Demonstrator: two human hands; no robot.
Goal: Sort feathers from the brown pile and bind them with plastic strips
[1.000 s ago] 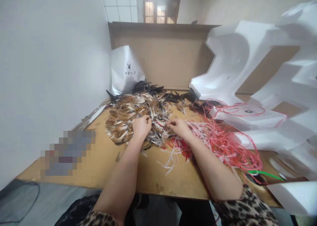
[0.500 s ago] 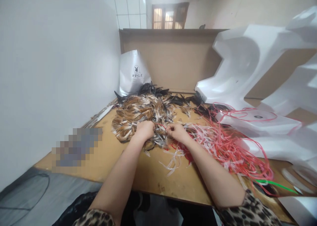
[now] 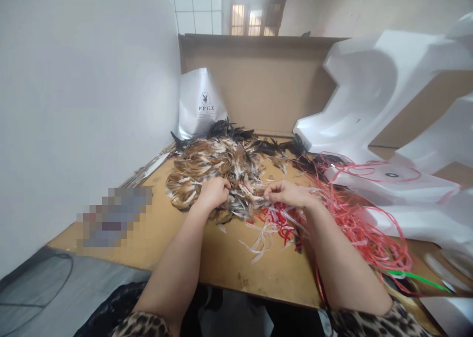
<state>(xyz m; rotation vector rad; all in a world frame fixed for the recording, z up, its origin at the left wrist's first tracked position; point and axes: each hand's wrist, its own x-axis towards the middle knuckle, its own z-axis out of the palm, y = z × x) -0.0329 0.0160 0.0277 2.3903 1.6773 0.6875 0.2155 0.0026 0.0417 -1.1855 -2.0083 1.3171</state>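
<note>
My left hand [image 3: 214, 193] is closed at the front of a heap of brown and white feathers [image 3: 195, 162]. From its fingertips a short red cord [image 3: 243, 185] runs rightward over the feathers. To the right, my right hand [image 3: 290, 194] has thumb and forefinger pinched together at the heap's edge; whatever lies between them is too small to make out. Red and white ribbon strips [image 3: 281, 223] lie just below this hand, and a large tangle of pinkish-red strands [image 3: 354, 223] spreads beside my right forearm.
Black feathers [image 3: 225, 129] fringe the back of the heap, before a white printed bag [image 3: 201, 108]. Behind stands a cardboard panel [image 3: 273, 81]. White foam pieces [image 3: 369, 90] fill the right side. A green strip [image 3: 421, 280] lies at the right of the wooden table [image 3: 229, 263].
My right hand has moved to the right, away from my left hand, uncovering more of the red and white strips. The left hand stays at the feathers, almost unmoved.
</note>
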